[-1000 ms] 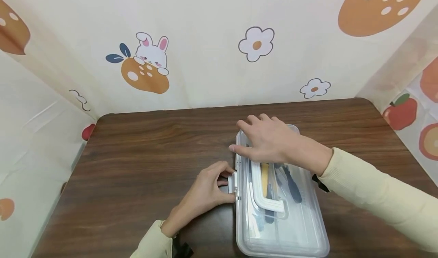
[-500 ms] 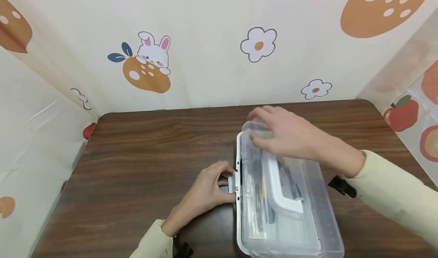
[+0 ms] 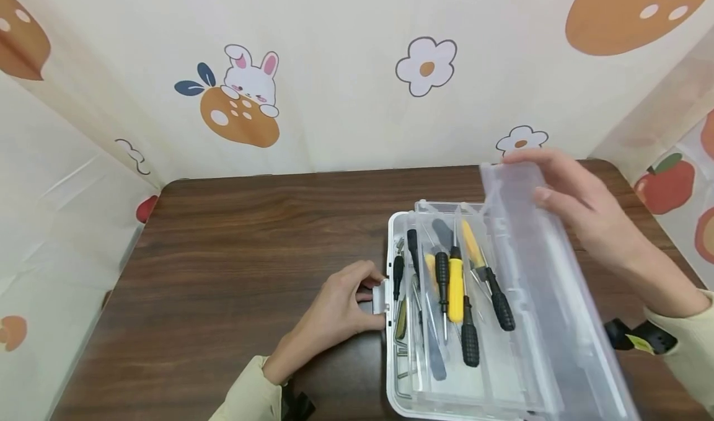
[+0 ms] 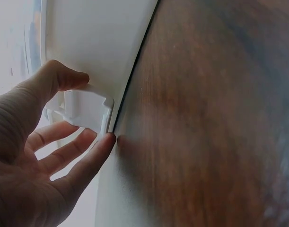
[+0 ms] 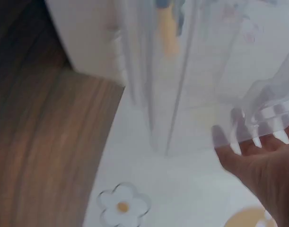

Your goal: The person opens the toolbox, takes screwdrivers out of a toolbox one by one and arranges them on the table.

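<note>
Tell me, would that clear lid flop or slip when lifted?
The clear lid probably stays stiff: it stands raised in one straight panel. It looks smooth, so perhaps slippery; the right hand holds its far edge. Likely light, being thin plastic.

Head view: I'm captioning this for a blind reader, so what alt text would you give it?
A right hand holds up the clear lid of a plastic box on a wooden table, showing screwdrivers inside. The left hand grips the white latch on the box's side.
</note>
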Tool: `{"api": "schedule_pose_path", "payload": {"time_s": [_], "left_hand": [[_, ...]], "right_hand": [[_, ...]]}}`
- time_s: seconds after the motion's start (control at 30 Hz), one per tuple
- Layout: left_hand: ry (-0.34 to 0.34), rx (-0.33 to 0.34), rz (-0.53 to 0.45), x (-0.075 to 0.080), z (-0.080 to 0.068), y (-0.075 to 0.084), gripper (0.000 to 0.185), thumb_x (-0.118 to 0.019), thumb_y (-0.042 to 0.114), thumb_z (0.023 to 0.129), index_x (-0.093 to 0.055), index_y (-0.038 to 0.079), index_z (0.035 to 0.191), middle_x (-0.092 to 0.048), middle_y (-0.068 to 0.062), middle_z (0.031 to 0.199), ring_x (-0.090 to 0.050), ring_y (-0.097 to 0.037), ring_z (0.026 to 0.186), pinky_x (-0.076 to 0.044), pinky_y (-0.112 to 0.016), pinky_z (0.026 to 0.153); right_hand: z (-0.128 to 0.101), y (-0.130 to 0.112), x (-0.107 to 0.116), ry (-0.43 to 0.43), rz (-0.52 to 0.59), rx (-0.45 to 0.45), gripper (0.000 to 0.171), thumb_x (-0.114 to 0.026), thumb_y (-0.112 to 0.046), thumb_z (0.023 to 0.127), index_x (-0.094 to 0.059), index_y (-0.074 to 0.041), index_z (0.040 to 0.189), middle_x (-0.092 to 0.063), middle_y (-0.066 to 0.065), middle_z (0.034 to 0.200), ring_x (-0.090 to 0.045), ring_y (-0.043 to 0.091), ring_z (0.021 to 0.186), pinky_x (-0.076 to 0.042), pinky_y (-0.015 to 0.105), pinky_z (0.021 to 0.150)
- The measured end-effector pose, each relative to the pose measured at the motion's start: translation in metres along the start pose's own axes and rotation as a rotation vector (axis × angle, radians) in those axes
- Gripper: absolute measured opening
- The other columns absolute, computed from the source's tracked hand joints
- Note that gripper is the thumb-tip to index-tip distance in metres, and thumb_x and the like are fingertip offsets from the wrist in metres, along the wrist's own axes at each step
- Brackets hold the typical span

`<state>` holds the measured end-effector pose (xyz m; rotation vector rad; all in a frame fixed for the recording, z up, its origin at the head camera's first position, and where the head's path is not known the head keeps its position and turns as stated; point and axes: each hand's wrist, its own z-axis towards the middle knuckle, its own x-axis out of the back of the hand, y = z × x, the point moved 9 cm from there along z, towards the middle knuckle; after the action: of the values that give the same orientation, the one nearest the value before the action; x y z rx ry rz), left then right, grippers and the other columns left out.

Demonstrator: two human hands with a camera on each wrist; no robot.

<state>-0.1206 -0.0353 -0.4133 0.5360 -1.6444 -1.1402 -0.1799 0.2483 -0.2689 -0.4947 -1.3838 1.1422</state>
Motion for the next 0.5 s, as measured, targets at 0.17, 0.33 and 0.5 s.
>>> {"api": "schedule_pose_path", "payload": {"time_s": [0.17, 0.33, 0.5], "left_hand": [[0.003, -0.010, -0.009, 0.000, -0.001, 0.001, 0.043, -0.084, 0.005, 0.070, -0.065, 0.016, 0.107, -0.066, 0.003, 0.113, -0.066, -0.013, 0.106, -0.060, -0.020, 0.091], [0.005, -0.005, -0.018, 0.001, -0.001, -0.001, 0.043, -0.085, 0.006, 0.070, -0.066, 0.017, 0.107, -0.065, 0.005, 0.113, -0.066, -0.011, 0.106, -0.060, -0.020, 0.091], [-0.001, 0.008, -0.033, 0.000, 0.000, -0.003, 0.043, -0.084, 0.006, 0.070, -0.066, 0.018, 0.107, -0.065, 0.007, 0.112, -0.066, -0.009, 0.106, -0.060, -0.021, 0.092]], "right_hand": [[-0.027, 0.029, 0.027, 0.095, 0.333, -0.084, 0.052, -0.039, -0.002, 0.103, -0.044, -0.005, 0.155, -0.052, 0.008, 0.150, -0.064, 0.016, 0.102, -0.059, 0.029, 0.066], [-0.052, 0.048, 0.049, 0.153, 0.376, -0.068, 0.052, -0.038, 0.004, 0.105, -0.041, 0.000, 0.156, -0.050, 0.008, 0.154, -0.071, 0.014, 0.108, -0.061, 0.027, 0.066], [-0.076, 0.067, 0.065, 0.205, 0.287, -0.097, 0.051, -0.040, 0.005, 0.107, -0.039, 0.000, 0.158, -0.049, 0.005, 0.157, -0.067, 0.006, 0.116, -0.061, 0.021, 0.068]]}}
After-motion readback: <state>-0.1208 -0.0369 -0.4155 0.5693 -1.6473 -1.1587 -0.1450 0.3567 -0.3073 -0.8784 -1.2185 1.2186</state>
